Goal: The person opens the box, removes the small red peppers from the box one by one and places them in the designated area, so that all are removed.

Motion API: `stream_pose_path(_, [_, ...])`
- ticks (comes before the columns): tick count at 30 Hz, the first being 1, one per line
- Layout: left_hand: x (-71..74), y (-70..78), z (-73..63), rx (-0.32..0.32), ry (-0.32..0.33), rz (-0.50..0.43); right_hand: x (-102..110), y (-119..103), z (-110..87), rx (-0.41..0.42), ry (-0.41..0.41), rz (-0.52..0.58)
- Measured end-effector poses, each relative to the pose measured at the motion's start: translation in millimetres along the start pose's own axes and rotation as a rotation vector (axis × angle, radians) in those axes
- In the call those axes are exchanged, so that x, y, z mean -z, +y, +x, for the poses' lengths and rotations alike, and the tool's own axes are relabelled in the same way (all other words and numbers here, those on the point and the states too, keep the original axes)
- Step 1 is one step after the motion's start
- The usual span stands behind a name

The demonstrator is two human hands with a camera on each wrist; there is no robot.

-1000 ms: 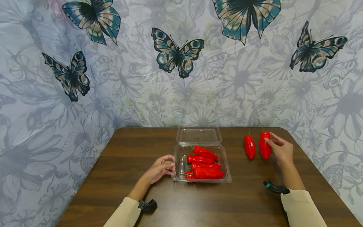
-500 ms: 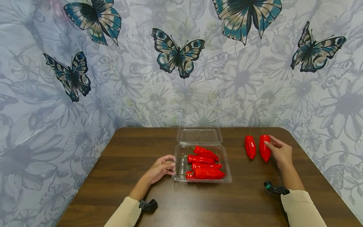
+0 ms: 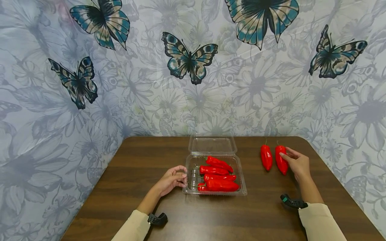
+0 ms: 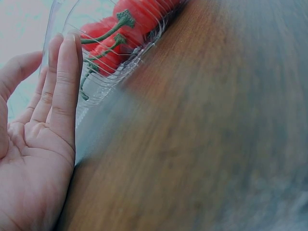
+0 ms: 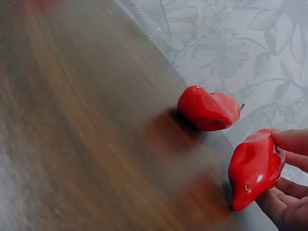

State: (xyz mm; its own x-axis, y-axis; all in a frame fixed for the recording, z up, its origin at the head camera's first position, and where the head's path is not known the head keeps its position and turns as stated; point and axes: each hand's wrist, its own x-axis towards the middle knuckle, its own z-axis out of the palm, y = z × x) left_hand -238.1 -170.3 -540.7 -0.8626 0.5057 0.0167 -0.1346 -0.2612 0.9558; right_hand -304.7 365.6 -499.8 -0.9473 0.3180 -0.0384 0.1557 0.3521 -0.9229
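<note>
My right hand (image 3: 298, 164) pinches a red pepper (image 5: 255, 168) between thumb and fingers, at the right of the table. Just left of it lies a second red pepper (image 3: 266, 158), its stem toward the wall. In the middle stands a clear plastic clamshell container (image 3: 193, 193) with its lid (image 3: 212, 144) folded back. Several red peppers (image 3: 221, 185) lie crosswise in its base, most of them toward the right side. The fingers of my left hand (image 3: 171, 180) are fairly straight and touch the container's left wall; the left wrist view shows green stems (image 4: 126, 19) behind that wall.
The brown wooden table (image 3: 144, 154) ends at a wall covering (image 3: 135, 77) with flowers and butterflies. The container's lid reaches near the table's back edge. A black wrist strap (image 3: 157, 219) is on the left arm, another strap (image 3: 294, 201) on the right.
My right hand has drawn the pinched pepper slightly toward me and a little left, nearer the other loose pepper. The left hand and the container have stayed in place.
</note>
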Motion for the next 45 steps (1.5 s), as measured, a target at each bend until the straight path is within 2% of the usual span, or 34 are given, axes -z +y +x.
stream_pose_path(12, [0.1, -0.5, 0.0, -0.002, -0.001, 0.005, -2.5, 5.1, 1.4, 0.012, 0.03, -0.068])
stream_pose_path(20, [0.1, -0.6, 0.6, -0.001, 0.001, 0.011, -3.8, 4.1, 1.3, -0.007, 0.019, -0.092])
stream_pose_path(33, [0.6, -1.3, 1.1, -0.009, -0.007, 0.015, -4.1, 2.7, 0.6, 0.008, -0.008, -0.115])
stream_pose_path(45, [1.2, -0.3, 1.3, -0.018, -0.022, 0.013, -1.9, -0.2, -0.2, 0.058, 0.025, -0.197])
